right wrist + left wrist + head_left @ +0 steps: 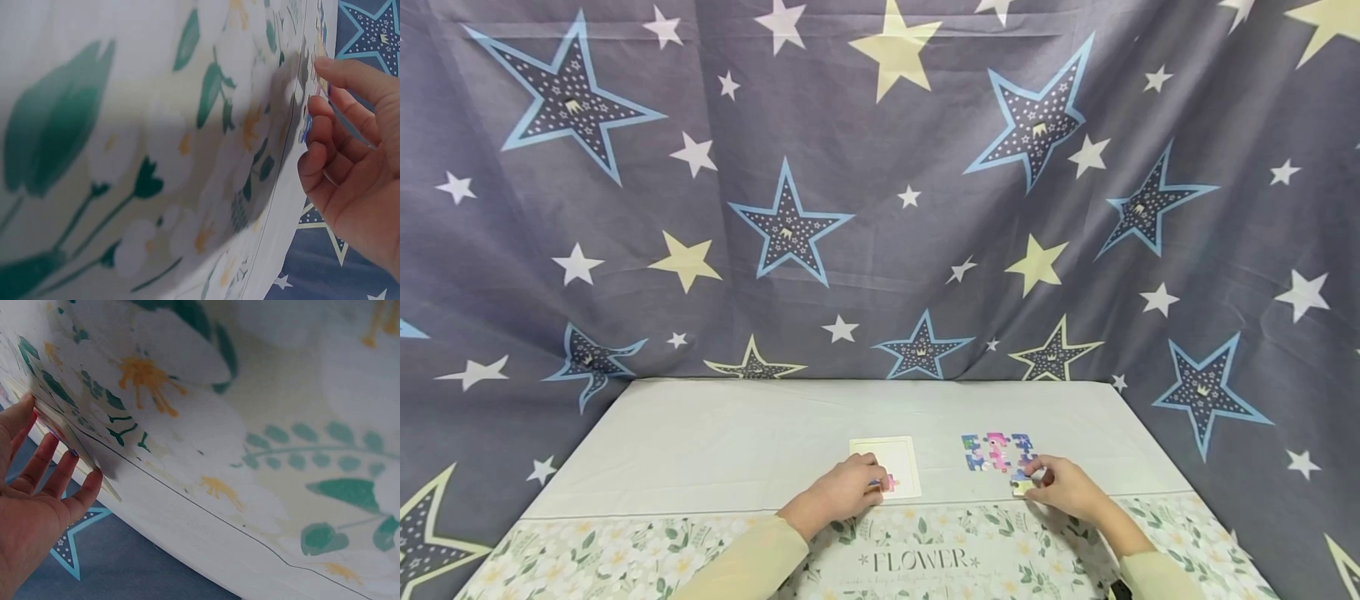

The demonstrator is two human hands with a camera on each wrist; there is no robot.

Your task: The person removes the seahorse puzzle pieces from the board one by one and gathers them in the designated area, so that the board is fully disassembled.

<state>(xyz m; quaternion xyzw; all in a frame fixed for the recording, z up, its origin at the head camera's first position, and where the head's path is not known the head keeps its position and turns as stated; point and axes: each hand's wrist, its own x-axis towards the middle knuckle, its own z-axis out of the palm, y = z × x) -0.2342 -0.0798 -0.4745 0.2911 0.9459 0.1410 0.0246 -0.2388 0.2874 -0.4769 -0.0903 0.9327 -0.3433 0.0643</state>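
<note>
My left hand (850, 486) lies over the lower left of a square cream puzzle tray (904, 450). In the left wrist view, the fingertips (92, 481) of that left hand (37, 500) touch the tray (69, 431) along its edge. A pink and blue puzzle piece (891, 482) sits inside the tray, partly hidden by the fingers. To the right, my right hand (1070, 485) pinches a blue and pale yellow puzzle piece (1021, 484) between thumb and forefinger. Just beyond it lies a group of loose puzzle pieces (997, 450), pink, blue and green.
The white table top (737, 450) runs back to a grey star-patterned curtain (850, 308). A floral cloth (925, 546) printed with "FLOWER" covers the near part. Curtain (1262, 375) also hangs along the right side.
</note>
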